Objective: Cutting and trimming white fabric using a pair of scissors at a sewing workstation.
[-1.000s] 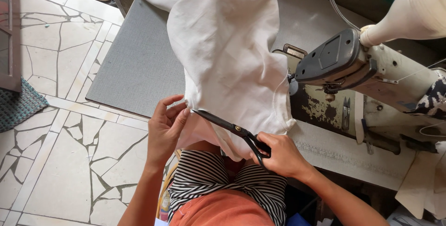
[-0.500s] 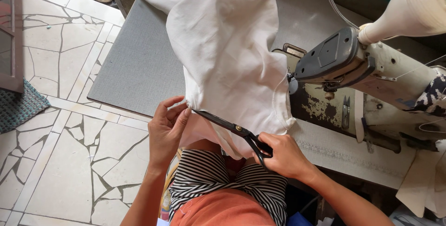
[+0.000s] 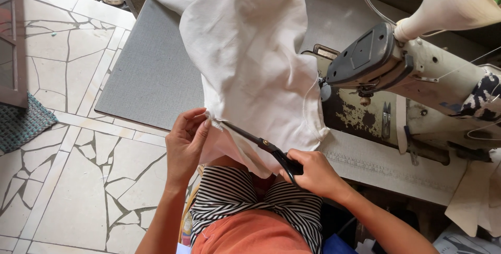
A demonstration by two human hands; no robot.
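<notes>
while the left hand [image 3: 186, 142] pinches the cloth [image 3: 250, 61] edge, the right hand [image 3: 311, 173] grips scissors [image 3: 258, 142].
best kept taut; blades barely apart at the corner.

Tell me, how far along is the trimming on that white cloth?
Done: the white fabric is off the needle and drawn toward the person, away from the sewing machine. In hand: the left hand pinches the fabric's edge while the right hand holds black scissors, blade tips at that pinched edge. Left: how much has been cut cannot be told, and no cut-off piece shows.
</notes>
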